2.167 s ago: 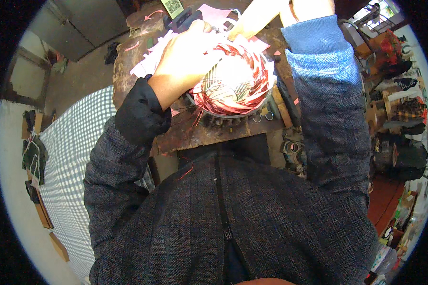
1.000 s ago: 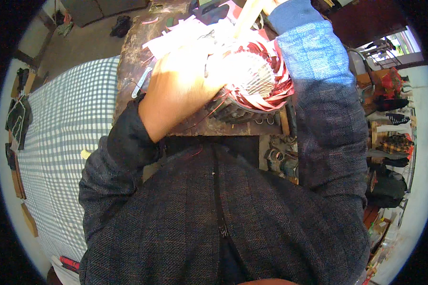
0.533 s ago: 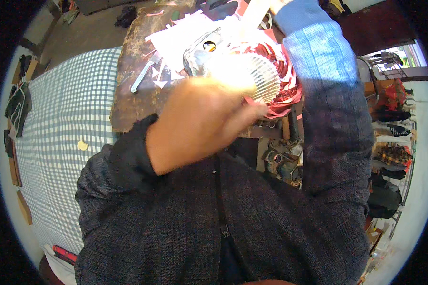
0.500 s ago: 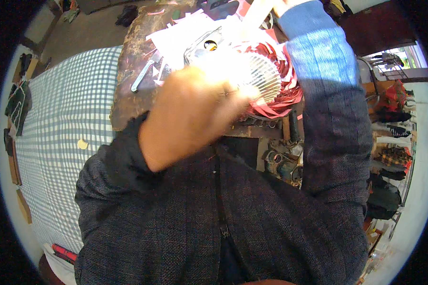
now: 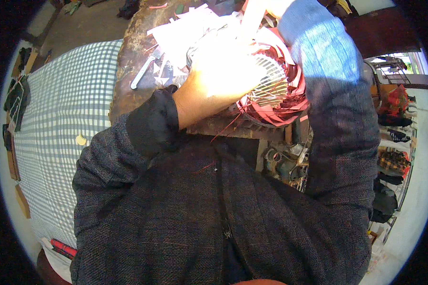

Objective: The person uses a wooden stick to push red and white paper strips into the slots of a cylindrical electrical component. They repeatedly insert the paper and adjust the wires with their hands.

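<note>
Head | hands [image 5: 223,71]: grip unclear | stator [image 5: 271,78] near bench [image 5: 137,45] front edge | bare wood [image 5: 123,102] beside left cuff [image 5: 154,121]

A dark charcoal jacket [image 5: 176,213] of coarse, faintly checked cloth carries a dark front zipper [image 5: 227,234]. The left cuff [image 5: 152,123] is plain black; the right cuff [image 5: 302,23] shows blue in bright light. Dark navy fabric [image 5: 235,262] shows at the neck.
</note>
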`<state>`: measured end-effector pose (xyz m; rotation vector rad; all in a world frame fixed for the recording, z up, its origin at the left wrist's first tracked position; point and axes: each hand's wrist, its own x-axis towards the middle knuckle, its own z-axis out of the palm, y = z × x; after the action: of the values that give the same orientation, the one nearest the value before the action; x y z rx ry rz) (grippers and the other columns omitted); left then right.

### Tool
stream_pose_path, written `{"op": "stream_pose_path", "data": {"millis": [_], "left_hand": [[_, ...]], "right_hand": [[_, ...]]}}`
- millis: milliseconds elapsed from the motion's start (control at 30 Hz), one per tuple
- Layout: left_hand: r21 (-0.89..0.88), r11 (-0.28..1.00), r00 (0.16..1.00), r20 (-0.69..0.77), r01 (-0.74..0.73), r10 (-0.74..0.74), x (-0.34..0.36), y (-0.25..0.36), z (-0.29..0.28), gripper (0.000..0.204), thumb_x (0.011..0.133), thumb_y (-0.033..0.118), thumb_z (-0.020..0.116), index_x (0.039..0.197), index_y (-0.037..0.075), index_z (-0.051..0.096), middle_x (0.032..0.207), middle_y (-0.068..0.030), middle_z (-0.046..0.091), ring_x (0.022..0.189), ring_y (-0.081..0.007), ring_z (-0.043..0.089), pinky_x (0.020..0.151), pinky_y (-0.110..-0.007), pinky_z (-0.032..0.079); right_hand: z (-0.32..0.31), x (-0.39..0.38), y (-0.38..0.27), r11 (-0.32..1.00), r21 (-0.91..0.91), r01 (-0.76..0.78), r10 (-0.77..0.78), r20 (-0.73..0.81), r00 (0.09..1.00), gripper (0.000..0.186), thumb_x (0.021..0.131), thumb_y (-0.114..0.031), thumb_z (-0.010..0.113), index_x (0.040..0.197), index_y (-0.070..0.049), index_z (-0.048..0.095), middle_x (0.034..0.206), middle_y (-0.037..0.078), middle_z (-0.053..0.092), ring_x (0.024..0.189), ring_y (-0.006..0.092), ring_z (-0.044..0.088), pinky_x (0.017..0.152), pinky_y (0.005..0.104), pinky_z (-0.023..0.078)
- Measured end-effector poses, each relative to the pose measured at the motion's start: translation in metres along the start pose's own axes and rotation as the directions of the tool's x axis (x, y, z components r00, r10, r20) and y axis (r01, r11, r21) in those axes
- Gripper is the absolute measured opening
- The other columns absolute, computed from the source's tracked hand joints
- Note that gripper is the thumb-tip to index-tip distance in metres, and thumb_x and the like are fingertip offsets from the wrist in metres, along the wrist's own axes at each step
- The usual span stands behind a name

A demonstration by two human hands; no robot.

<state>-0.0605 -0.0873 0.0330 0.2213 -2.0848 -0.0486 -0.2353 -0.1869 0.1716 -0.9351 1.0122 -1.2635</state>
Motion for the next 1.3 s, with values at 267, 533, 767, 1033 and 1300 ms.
{"op": "stream_pose_path", "data": {"millis": [267,533,767,1033,1300], "left_hand": [[-0.015,0.998,0.998,0.039,0.059,-0.058,0.002,0.002,-0.005,0.028,0.086,0.011,0.077,0.114,0.006,0.075,0.114,-0.0159,0.074,0.114,-0.0344,0.067,0.103,-0.050,0.050],[-0.102,0.986,0.989,-0.049,0.135,-0.140,0.000,-0.002,0.007,0.024,0.079,0.011,0.076,0.103,0.007,0.076,0.109,-0.0104,0.075,0.100,-0.0289,0.071,0.094,-0.051,0.053],[0.007,0.996,0.991,-0.102,0.084,-0.082,-0.005,-0.001,0.007,0.026,0.086,0.016,0.076,0.111,0.012,0.077,0.110,-0.0078,0.075,0.104,-0.0292,0.070,0.097,-0.051,0.052],[-0.114,0.980,0.986,-0.019,0.162,-0.165,-0.010,0.023,-0.008,0.032,0.088,0.012,0.072,0.120,0.009,0.075,0.121,-0.0126,0.073,0.115,-0.0312,0.068,0.105,-0.050,0.048],[-0.044,0.991,0.992,-0.027,0.125,-0.126,-0.006,0.030,-0.008,0.029,0.084,0.012,0.075,0.113,0.009,0.076,0.119,-0.0115,0.074,0.114,-0.0309,0.068,0.107,-0.051,0.047]], "right_hand": [[0.008,-0.050,-0.003,0.967,0.205,0.152,-0.162,0.034,0.986,0.024,0.098,-0.036,0.061,0.099,-0.013,0.057,0.054,-0.002,0.038,0.044,0.0182,0.039,0.042,0.0373,0.034],[-0.011,-0.079,0.016,0.829,-0.026,0.559,-0.525,0.309,0.793,0.021,0.102,-0.023,0.058,0.107,-0.003,0.054,0.066,0.004,0.050,0.051,0.0194,0.051,0.049,0.0367,0.046],[-0.011,-0.085,0.021,0.598,-0.311,0.739,-0.504,0.571,0.648,0.027,0.100,-0.010,0.063,0.118,0.007,0.052,0.081,0.009,0.064,0.066,0.0156,0.063,0.065,0.0305,0.057],[0.052,-0.043,-0.007,0.946,-0.324,-0.011,0.103,0.269,0.957,0.021,0.096,-0.025,0.070,0.101,-0.005,0.064,0.068,0.004,0.060,0.056,0.0180,0.060,0.052,0.0355,0.053],[0.038,-0.034,-0.028,0.940,-0.256,0.223,-0.242,-0.043,0.969,0.031,0.096,-0.031,0.072,0.116,-0.008,0.063,0.062,0.000,0.048,0.054,0.0173,0.052,0.050,0.0356,0.047]]}}
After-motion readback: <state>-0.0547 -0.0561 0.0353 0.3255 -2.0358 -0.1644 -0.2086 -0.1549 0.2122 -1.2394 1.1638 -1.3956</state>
